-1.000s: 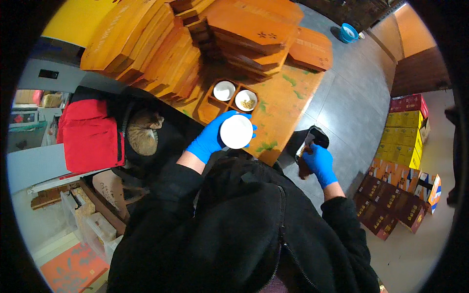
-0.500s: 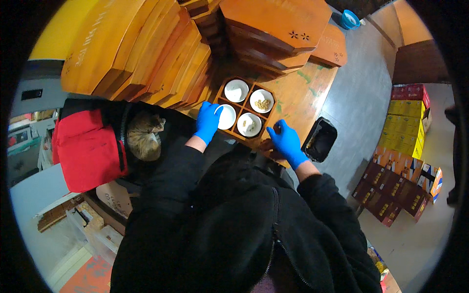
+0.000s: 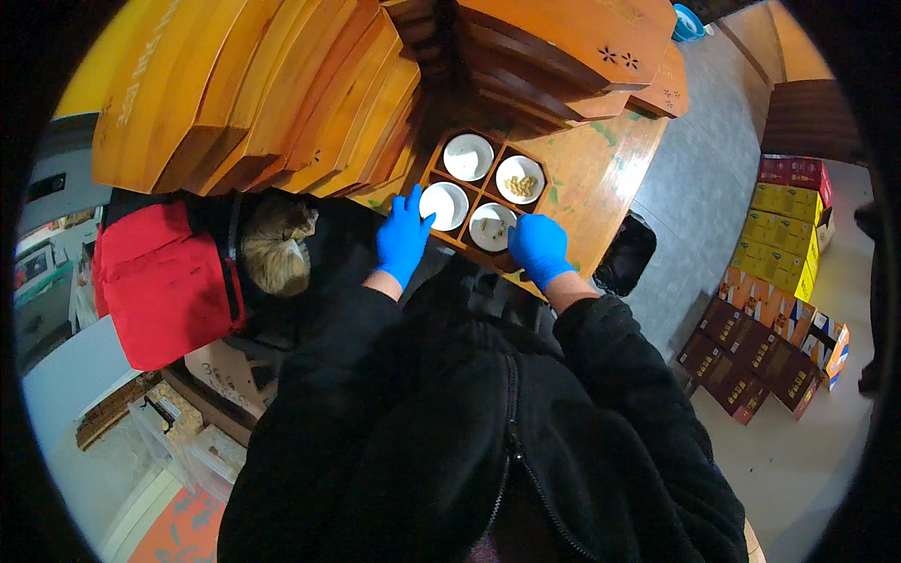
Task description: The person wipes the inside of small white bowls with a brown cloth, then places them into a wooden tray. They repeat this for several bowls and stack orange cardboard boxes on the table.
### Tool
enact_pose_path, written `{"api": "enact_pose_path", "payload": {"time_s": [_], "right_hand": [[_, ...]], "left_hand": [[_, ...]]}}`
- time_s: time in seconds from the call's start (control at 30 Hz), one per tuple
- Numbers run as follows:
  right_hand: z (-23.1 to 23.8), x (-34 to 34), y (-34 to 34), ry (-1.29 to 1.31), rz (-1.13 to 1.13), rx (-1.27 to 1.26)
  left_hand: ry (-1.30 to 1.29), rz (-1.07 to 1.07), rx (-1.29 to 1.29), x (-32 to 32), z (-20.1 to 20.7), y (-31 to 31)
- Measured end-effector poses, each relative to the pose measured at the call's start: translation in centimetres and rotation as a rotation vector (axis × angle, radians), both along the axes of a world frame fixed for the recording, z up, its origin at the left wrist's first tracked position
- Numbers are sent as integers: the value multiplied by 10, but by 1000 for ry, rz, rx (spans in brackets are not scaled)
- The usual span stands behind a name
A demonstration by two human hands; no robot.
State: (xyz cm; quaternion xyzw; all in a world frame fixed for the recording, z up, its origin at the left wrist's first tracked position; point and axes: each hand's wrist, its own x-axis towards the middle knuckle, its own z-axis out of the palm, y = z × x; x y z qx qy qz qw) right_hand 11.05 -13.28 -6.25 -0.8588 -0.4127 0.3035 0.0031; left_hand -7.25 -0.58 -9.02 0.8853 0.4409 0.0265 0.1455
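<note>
Wooden 4-cell tray [image 3: 481, 191] on table [image 3: 601, 192]; 4 white bowls [image 3: 468, 157] seated, 2 w/ contents, prob. half done. L hand [image 3: 402, 239], fingers apart, at near-L bowl [image 3: 444, 205]; R hand [image 3: 542, 249] curled at near-R bowl [image 3: 499, 214], hold: can't tell. Pale nut-like pcs. [image 3: 521, 187] in far-R bowl [image 3: 516, 166], few bits [image 3: 488, 225] in near-R, none seen in L pair.

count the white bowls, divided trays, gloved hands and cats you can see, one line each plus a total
White bowls: 4
Divided wooden tray: 1
Blue-gloved hands: 2
Cat: 1
Total: 8
</note>
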Motion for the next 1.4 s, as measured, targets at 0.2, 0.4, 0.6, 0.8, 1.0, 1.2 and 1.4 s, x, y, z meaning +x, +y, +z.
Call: {"api": "enact_pose_path", "payload": {"time_s": [0.2, 0.4, 0.6, 0.8, 1.0, 1.2, 1.4], "right_hand": [[-13, -1, 2, 24, -108, 61], [23, 21, -25, 305, -243, 213], [82, 47, -89, 479, -685, 542], [142, 83, -161, 1062, -1435, 1052], [143, 63, -189, 456, -929, 1069], [125, 114, -259, 94, -327, 838], [66, 164, -310, -327, -75, 519]], "left_hand": [[-342, 88, -326, 5, 16, -31], [-743, 273, -1017, 39, 41, -52], [-1156, 204, -1892, 100, 87, -90], [-932, 386, -1943, 172, 118, -155], [-791, 67, -1774, 227, 151, -230], [-594, -68, -1694, 270, 143, -273], [-274, -131, -1098, 325, 72, -320]]}}
